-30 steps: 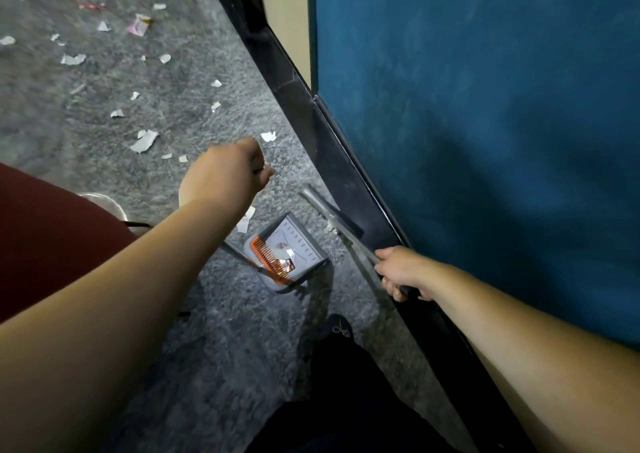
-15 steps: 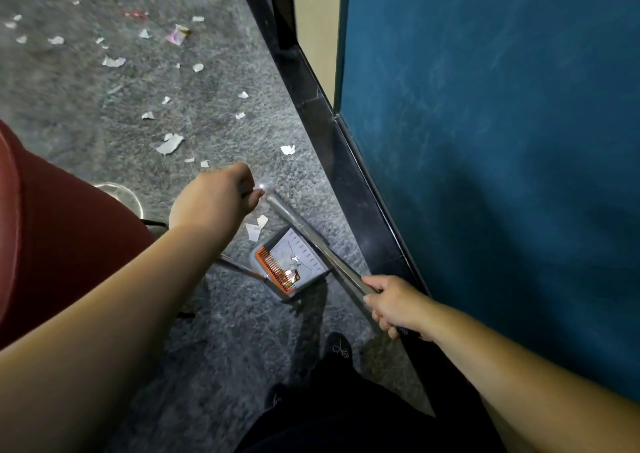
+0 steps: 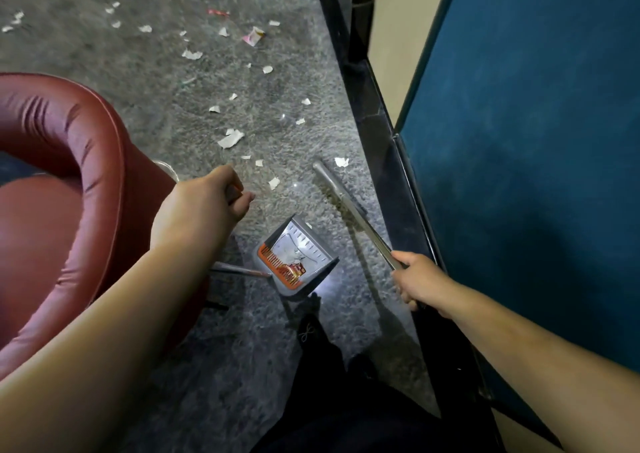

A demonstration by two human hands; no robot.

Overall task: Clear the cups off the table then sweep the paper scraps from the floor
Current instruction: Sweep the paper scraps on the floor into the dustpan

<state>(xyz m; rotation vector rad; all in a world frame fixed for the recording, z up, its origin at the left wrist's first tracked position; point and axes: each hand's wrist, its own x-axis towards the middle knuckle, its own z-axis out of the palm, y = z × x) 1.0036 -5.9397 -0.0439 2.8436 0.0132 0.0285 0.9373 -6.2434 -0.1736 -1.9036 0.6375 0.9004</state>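
White paper scraps (image 3: pixel 231 139) lie scattered over the grey carpet (image 3: pixel 194 99), thicker toward the far left. A grey dustpan (image 3: pixel 297 259) with an orange comb edge stands on the carpet below me, with a few scraps and a red wrapper inside. My left hand (image 3: pixel 204 207) grips the top of the dustpan's long handle (image 3: pixel 240 271). My right hand (image 3: pixel 419 279) grips a metal broom handle (image 3: pixel 349 210) that slants up and left along the wall base. The broom's head is hidden. No cups are in view.
A dark red padded chair (image 3: pixel 69 182) fills the left side, close to my left arm. A blue wall panel (image 3: pixel 519 141) with a black baseboard (image 3: pixel 377 134) runs along the right. My dark shoe (image 3: pixel 308 331) stands just behind the dustpan. A pink wrapper (image 3: pixel 253 35) lies farther off.
The broom handle has swung right, away from my left hand, toward the baseboard. The view has shifted, bringing more of the chair and the scraps into sight. Both grips are unchanged.
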